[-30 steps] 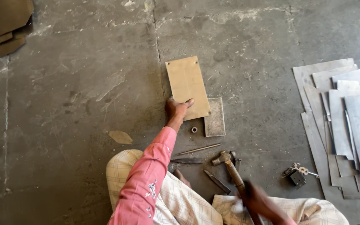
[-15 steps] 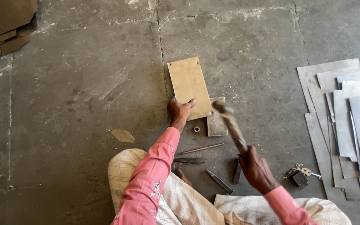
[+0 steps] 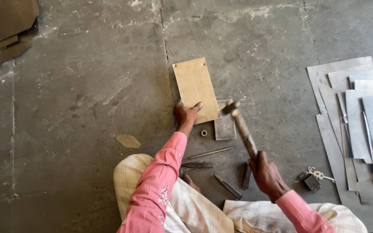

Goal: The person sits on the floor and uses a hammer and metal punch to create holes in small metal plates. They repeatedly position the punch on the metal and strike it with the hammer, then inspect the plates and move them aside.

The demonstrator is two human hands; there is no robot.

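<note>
My left hand (image 3: pixel 186 114) presses down on the near edge of a tan rectangular plate (image 3: pixel 195 88) that lies on the concrete floor. My right hand (image 3: pixel 266 174) grips the wooden handle of a hammer (image 3: pixel 242 129). The hammer head sits over a small grey metal block (image 3: pixel 225 125) at the plate's near right corner. A small metal ring (image 3: pixel 203 133) lies just below the left hand.
A thin rod (image 3: pixel 208 153), a flat chisel (image 3: pixel 229 186) and a dark punch (image 3: pixel 247 177) lie by my knees. A padlock with keys (image 3: pixel 311 179) sits to the right. Stacked grey metal sheets (image 3: pixel 359 125) fill the right side. Brown plates (image 3: pixel 3 32) lie at the top left.
My right hand has lifted the hammer off the floor by my knee and brought it to the metal block, where its head has dropped lower. My left hand stays on the plate.
</note>
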